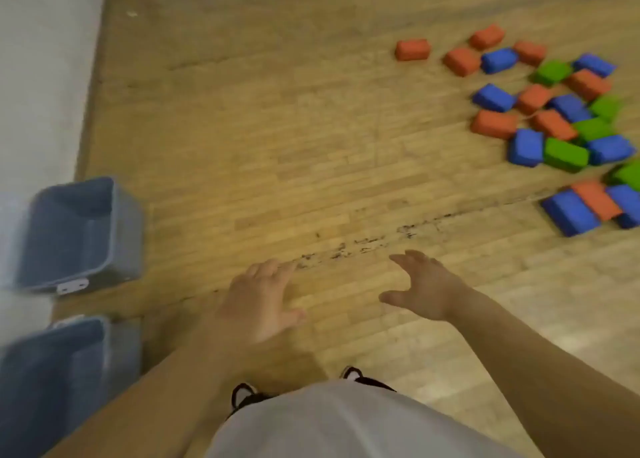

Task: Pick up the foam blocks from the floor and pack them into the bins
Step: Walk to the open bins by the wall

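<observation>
The red, blue and green rectangular foam blocks (561, 118) lie scattered on the wooden plank floor (311, 146), well beyond the right hand (424, 286) and off to its right. Both hands hang open and hold nothing. Two blue-grey plastic bins (79, 232) sit left of the left hand (263, 300), against the pale wall (41, 59).

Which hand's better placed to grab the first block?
Likely right. The right hand is open, empty and on the side where the foam blocks lie; the left hand, also open, is nearer the bins.
</observation>
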Demonstrator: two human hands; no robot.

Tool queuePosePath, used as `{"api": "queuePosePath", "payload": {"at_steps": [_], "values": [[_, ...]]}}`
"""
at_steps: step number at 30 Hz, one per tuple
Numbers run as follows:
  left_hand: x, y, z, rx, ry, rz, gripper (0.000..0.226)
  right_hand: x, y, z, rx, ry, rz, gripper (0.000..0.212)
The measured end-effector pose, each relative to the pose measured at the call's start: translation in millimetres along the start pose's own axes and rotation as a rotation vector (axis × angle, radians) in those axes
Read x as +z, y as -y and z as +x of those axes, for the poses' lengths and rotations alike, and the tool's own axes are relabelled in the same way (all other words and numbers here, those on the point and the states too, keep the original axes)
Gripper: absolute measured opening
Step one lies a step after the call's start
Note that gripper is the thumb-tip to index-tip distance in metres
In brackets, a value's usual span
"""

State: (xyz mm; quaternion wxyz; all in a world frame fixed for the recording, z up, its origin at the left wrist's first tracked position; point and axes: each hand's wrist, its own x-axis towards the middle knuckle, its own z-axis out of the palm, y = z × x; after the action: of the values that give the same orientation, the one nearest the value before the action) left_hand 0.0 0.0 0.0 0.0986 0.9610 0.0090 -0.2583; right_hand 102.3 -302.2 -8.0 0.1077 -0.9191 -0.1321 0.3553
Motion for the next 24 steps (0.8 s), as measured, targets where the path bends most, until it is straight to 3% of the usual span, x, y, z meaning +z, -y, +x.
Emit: {"api": "queuePosePath", "payload": {"at_steps": [10,24], "values": [[-66,-160,204,0.325,0.118,0.166,0.09,-63,-169,19,0.29,-0.153,0.373,0.094],[-178,-366,506,0.647,0.279,0.352,0.096,-204,-351,112,0.67,-0.319,0.664,0.088]]}}
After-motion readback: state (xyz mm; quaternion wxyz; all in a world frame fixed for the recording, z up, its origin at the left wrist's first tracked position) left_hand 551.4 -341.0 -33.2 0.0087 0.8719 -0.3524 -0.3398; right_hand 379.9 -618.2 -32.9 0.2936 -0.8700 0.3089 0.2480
